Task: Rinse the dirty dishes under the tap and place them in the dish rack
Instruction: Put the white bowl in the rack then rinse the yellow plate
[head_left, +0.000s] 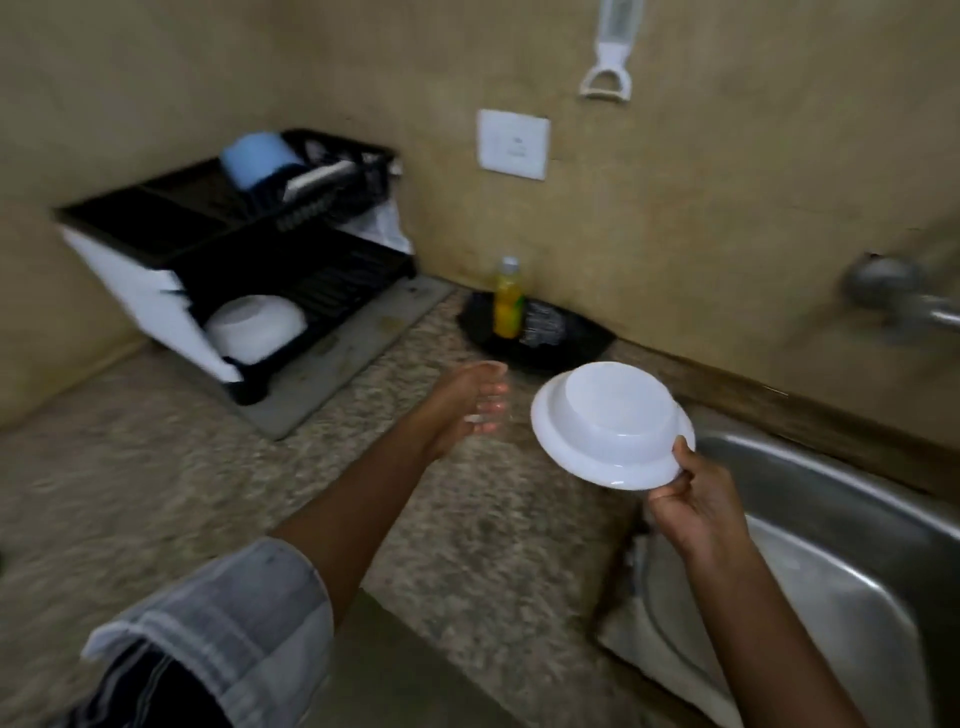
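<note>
My right hand (693, 506) pinches the near rim of a white bowl (610, 423), held upside down above the counter just left of the steel sink (841, 525). My left hand (470, 402) hovers over the counter to the left of the bowl, fingers loosely extended and holding nothing. The black two-tier dish rack (249, 249) stands at the back left. A white bowl (257, 325) lies on its lower tier, and a blue cup (257, 156) and other blurred items sit on the upper tier. The tap (904, 293) juts from the wall at the right edge.
A yellow soap bottle (508, 301) stands on a black dish (540, 338) by the wall, beside a dark scrubber. A grey mat (332, 364) lies under the rack. A wall switch (513, 144) and a hanging white tool (609, 57) are above. Speckled stone counter (156, 467) spreads left.
</note>
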